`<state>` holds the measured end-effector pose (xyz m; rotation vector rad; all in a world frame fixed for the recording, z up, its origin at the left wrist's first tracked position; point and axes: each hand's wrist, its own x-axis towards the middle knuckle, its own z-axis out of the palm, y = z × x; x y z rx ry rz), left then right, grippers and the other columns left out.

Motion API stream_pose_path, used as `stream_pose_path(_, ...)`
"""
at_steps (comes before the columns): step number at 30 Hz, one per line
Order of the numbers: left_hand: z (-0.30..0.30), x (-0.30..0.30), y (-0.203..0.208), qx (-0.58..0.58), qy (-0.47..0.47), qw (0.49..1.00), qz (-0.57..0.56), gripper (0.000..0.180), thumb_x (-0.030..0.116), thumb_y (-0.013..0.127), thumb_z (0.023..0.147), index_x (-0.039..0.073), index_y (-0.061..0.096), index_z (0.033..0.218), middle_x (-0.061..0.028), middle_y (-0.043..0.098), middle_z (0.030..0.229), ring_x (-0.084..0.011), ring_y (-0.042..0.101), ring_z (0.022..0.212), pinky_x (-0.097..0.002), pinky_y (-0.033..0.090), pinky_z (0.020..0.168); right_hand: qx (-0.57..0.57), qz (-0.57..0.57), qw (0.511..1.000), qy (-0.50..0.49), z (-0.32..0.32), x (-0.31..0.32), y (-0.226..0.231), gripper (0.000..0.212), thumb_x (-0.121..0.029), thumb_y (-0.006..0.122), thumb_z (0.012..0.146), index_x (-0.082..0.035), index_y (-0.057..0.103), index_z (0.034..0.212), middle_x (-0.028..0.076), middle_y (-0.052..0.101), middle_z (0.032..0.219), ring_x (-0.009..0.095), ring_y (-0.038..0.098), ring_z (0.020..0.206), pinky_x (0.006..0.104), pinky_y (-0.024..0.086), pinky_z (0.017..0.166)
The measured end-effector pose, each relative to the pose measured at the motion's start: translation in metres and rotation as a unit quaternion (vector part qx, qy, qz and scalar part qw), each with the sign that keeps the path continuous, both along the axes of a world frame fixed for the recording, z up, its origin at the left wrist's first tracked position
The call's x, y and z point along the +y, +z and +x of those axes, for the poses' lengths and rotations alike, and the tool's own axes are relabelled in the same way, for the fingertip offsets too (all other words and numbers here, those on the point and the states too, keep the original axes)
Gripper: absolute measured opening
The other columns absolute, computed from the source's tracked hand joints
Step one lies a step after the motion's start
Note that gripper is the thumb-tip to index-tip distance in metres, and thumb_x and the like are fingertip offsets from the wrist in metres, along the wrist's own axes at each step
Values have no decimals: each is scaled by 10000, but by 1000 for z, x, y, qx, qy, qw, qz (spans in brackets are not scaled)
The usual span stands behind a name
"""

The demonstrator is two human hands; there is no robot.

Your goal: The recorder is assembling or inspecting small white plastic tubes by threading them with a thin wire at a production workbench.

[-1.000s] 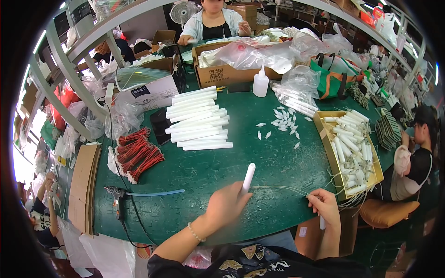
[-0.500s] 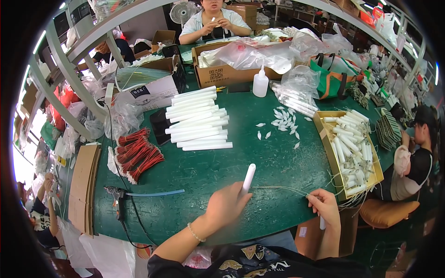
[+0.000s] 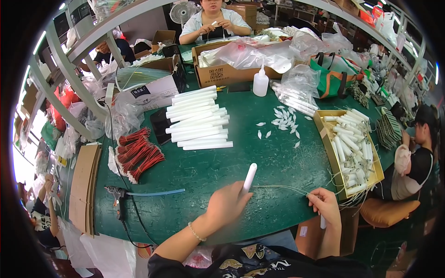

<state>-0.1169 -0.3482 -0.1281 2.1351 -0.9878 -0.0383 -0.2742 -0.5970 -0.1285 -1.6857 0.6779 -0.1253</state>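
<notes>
My left hand, wearing a beaded bracelet, is closed around a white plastic tube whose rounded end points up and away from me. A pair of thin pale wires runs across from beside this tube to my right hand. My right fingers are closed on the wires, and a second white piece, like a short tube, shows below them; its upper part is hidden by the hand. Ahead lies a stack of white tubes. Small white pointed pieces are scattered to its right.
A yellow box of wired white tubes stands right. At left are red wire bundles, a glue gun with a blue stick, and cardboard sheets. Farther back are a squeeze bottle and a carton. Other people sit around.
My hands, the tube and the wires stay almost where they were. Across the table, the other person's hands have shifted slightly.
</notes>
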Motion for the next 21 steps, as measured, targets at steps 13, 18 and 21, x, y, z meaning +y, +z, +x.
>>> stream_pose_path(13,10,16,25,55,65,995,-51,211,202,564,817,40,446,881,-147,555,683,-312,557,602,-395,433,533,-35,-29,999,-8,-6,-9,-14,73,-91,549,824,-23,550,798,17,506,573,41,384,404,168,253,356)
stream_pose_path(18,34,70,52,202,121,904,-357,161,101,480,872,22,427,1002,-76,579,795,-136,582,709,-251,467,621,-27,-41,998,31,-3,-19,-29,96,-127,536,845,-38,539,810,5,493,565,35,373,391,165,235,335)
stream_pose_path(21,54,128,77,178,247,866,-396,171,93,422,888,27,395,1043,-94,582,806,-170,600,726,-272,502,607,-25,-52,998,30,-1,-19,-29,120,-155,536,852,-46,532,804,1,487,564,36,369,380,167,230,326)
